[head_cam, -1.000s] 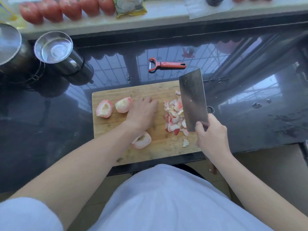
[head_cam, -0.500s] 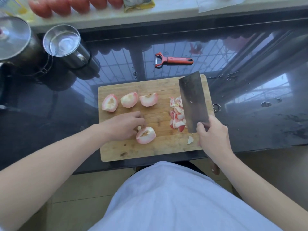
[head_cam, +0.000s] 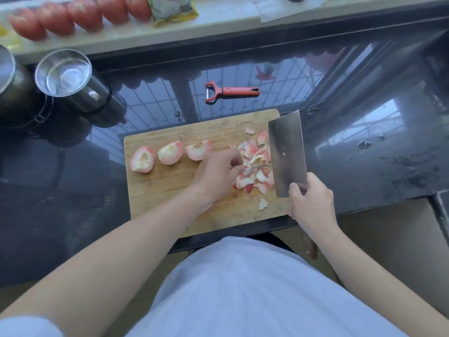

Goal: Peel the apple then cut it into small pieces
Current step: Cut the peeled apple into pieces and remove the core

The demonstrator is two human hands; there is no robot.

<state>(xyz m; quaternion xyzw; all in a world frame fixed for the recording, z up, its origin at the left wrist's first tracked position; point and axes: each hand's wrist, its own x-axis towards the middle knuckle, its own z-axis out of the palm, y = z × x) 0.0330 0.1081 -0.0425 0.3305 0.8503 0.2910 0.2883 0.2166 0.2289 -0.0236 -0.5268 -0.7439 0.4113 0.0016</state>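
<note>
Three peeled apple quarters (head_cam: pixel 170 153) lie in a row along the back left of the wooden cutting board (head_cam: pixel 170 190). My left hand (head_cam: pixel 216 176) hovers over the board's middle, fingers curled down beside the third quarter and touching the pile of red and white peels (head_cam: pixel 255 164). A fourth quarter is not visible; it seems hidden under this hand. My right hand (head_cam: pixel 312 205) grips the handle of a cleaver (head_cam: pixel 286 154), whose broad blade lies tilted over the board's right edge, just right of the peels.
A red peeler (head_cam: pixel 230 91) lies on the dark glossy counter behind the board. A steel cup (head_cam: pixel 63 72) and a pot (head_cam: pixel 7 76) stand at the back left. Red tomatoes (head_cam: pixel 73 14) and a packet (head_cam: pixel 172 7) line the ledge. The counter edge runs just below the board.
My left hand moved from the board's front up and right to the peel pile, and the fourth quarter vanished from its spot. The cleaver stayed about where it was.
</note>
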